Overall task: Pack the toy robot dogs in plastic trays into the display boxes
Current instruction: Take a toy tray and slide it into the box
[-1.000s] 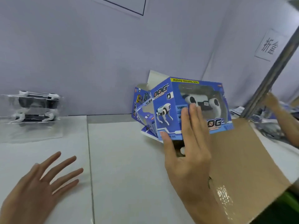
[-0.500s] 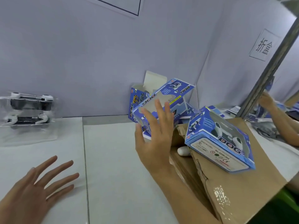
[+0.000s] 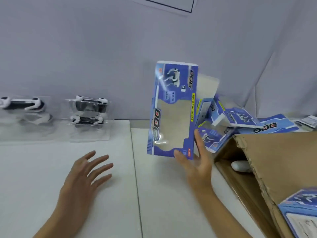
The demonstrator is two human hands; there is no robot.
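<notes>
The display box [image 3: 172, 109], empty and held upright just above the table's [image 3: 51, 169] middle, is pinched at its near right corner by the right hand [image 3: 195, 162], while the left hand [image 3: 84, 176] hovers with fingers spread, best placed to steady the box before fetching the trayed robot dogs [image 3: 89, 109] at far left.

Bare white table [image 3: 42, 194] lies open under and around the left hand [image 3: 82, 176]. Ahead of it, two trayed toy dogs [image 3: 89, 110] stand against the wall. Between both hands the tabletop is free. Right of the right hand [image 3: 197, 162], a cardboard carton [image 3: 274, 160] and piled display boxes [image 3: 240, 121] block passage.
</notes>
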